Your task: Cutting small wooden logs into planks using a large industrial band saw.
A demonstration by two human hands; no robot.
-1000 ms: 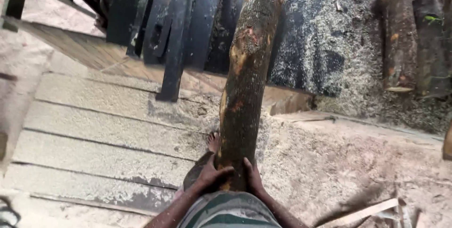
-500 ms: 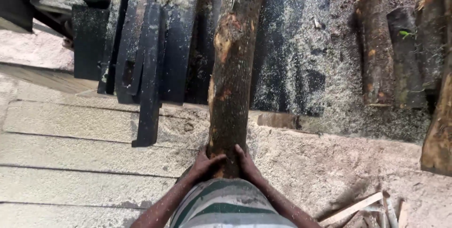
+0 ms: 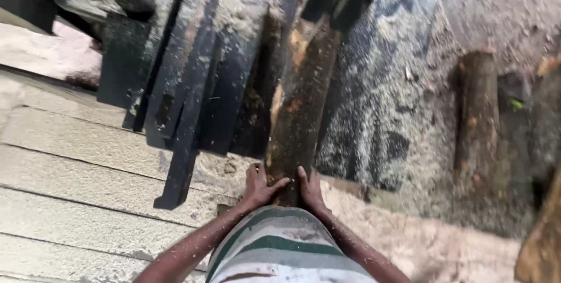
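Note:
A long round log [image 3: 301, 102] with patchy bark runs away from me, its near end just above my striped shirt. My left hand [image 3: 259, 187] grips the left side of that near end, thumb across the front. My right hand [image 3: 310, 189] clasps the right side, fingers pointing up along the bark. The far end of the log reaches under dark machinery at the top.
Dark metal rails and beams [image 3: 193, 96] dusted with sawdust lie to the left of the log. Pale wooden planks [image 3: 76, 160] cover the lower left. More logs [image 3: 478, 113] lie on sawdust-covered ground at the right, and another log end [image 3: 540, 242] at the lower right.
The log has slid forward, away from me, toward the dark machinery, with both hands still on its near end. The view has shifted forward with it.

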